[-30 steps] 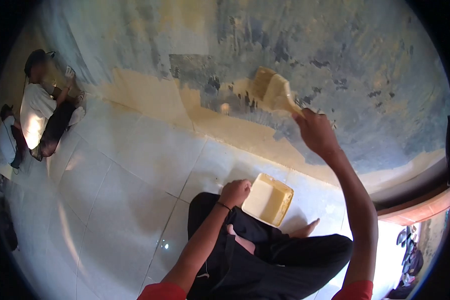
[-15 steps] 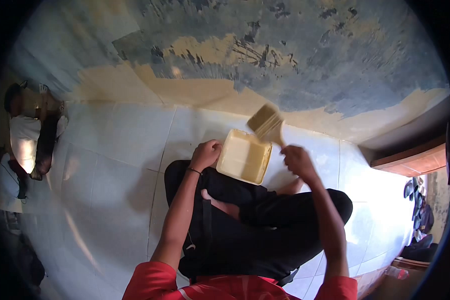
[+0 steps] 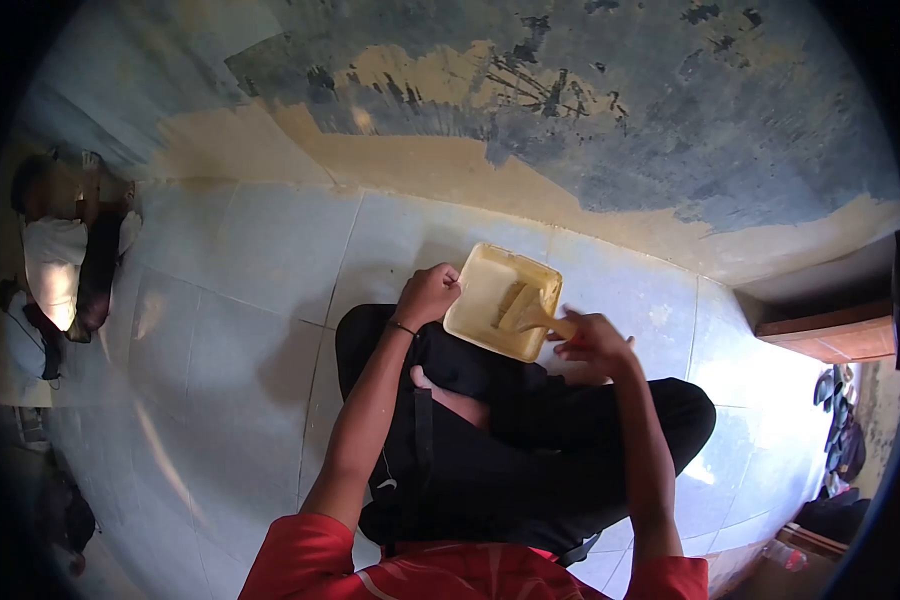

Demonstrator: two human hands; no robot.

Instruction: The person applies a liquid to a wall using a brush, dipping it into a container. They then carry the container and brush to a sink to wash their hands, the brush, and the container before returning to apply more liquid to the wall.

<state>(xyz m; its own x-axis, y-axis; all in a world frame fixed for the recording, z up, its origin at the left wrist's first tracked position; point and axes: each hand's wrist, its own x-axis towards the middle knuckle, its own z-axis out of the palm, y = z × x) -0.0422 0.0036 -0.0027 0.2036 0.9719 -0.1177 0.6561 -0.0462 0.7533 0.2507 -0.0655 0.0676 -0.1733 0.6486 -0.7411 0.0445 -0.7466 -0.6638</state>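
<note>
In the head view a cream-yellow rectangular tray (image 3: 482, 281) sits just in front of my crossed legs. My left hand (image 3: 431, 294) grips its left edge with the fingers closed. A wide brush (image 3: 526, 311) rests with its bristles inside the tray, where a pale paint-like layer covers the bottom. The brush's handle points right, and my right hand (image 3: 594, 344) has its fingers wrapped round the end of it.
A wall (image 3: 610, 150) with patchy beige and grey-blue areas rises ahead. Tiled floor (image 3: 240, 330) lies around me. Other people (image 3: 55, 260) are at the far left. A wooden ledge (image 3: 840, 340) and piled dark items (image 3: 840, 440) are at right.
The brush has come down from above the tray's right corner into the tray, moved by my right hand. My left hand stays on the tray's edge. The view has shifted slightly.
</note>
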